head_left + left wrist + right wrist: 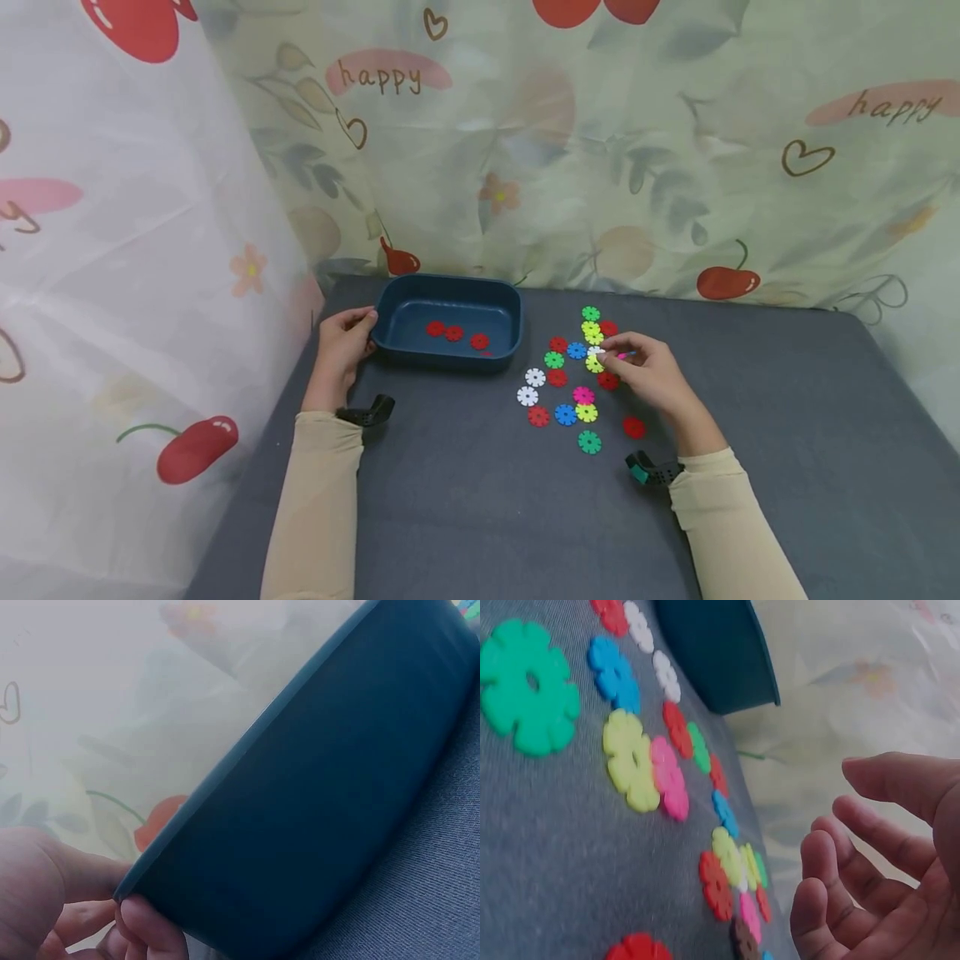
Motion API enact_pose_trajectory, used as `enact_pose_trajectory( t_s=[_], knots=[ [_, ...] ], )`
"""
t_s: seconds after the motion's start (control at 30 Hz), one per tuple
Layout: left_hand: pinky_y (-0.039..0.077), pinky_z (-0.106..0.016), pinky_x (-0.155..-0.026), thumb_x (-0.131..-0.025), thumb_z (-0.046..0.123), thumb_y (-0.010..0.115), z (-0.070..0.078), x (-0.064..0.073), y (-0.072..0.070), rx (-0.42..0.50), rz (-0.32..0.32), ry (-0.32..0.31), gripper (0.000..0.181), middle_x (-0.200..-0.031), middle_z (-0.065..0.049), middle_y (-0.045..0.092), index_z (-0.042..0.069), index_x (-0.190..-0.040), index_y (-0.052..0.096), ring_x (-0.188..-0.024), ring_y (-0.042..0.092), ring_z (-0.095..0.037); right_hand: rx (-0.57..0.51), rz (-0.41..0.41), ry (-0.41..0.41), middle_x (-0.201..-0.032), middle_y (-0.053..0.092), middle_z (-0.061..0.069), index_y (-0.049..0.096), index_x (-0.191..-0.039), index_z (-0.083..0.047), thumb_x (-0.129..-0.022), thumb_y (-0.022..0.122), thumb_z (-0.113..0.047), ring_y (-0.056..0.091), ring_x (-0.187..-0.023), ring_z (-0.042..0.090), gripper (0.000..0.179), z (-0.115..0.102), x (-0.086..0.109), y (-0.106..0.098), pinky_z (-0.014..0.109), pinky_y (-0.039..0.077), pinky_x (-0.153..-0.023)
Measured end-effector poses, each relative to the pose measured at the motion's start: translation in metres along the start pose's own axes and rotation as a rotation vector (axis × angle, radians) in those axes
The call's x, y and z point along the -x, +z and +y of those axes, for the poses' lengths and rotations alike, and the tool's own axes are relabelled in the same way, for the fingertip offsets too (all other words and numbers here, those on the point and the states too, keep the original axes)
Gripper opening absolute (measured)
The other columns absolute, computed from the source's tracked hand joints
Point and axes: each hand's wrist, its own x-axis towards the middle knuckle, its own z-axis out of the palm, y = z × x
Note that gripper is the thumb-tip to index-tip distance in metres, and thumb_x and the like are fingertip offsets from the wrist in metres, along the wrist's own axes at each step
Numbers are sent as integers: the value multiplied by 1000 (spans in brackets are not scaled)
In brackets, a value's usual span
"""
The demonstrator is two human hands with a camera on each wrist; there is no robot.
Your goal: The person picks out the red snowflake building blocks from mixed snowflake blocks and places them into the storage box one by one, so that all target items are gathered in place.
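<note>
In the head view my left hand [339, 350] holds the left end of a dark blue plastic tub [448, 360]. In the left wrist view its thumb and fingers pinch the tub's rim [247, 739]. Several red snowflake discs [453, 333] lie inside on the tub's floor. Over the far right of the loose discs, my right hand [651, 372] hovers with bent fingers. The right wrist view shows a gap between thumb and fingers, holding nothing. Below its fingertips are a yellow disc [595, 364] and a white disc [595, 352], partly covered.
Loose notched discs are scattered on the grey cloth [465, 483] right of the tub, among them a green disc [589, 442], a blue disc [566, 414], a pink disc [583, 395] and a red disc [633, 427]. A printed curtain [525, 167] hangs behind.
</note>
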Motion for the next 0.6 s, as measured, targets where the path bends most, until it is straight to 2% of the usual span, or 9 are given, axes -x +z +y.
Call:
enact_pose_trajectory(
  t_s=[0.23,0.37,0.6],
  knots=[
    [53,-19,-69,-109,27,63,1,1,-1,11,-6,-4,40,-120,-4,60,8,-143,66,-87,58,-11,39,-41,52,-115,64,16,67,-135,-1,-103,74,-25,64,-87,28,41,11,-2,-3,28,54,-74],
    [53,-19,-69,-109,26,63,1,0,-1,14,-4,-10,39,-120,-5,60,7,-143,67,-89,58,-11,72,-64,65,-110,62,15,67,-134,0,-102,75,-23,60,-85,23,40,17,-2,-5,24,52,-72],
    [54,-19,-70,-109,26,63,1,0,-1,7,-7,-8,39,-121,-4,60,7,-143,66,-93,60,-14,132,-75,66,-103,60,12,69,-130,0,-101,75,-25,57,-81,18,38,27,-1,-6,25,50,-69]
  ],
)
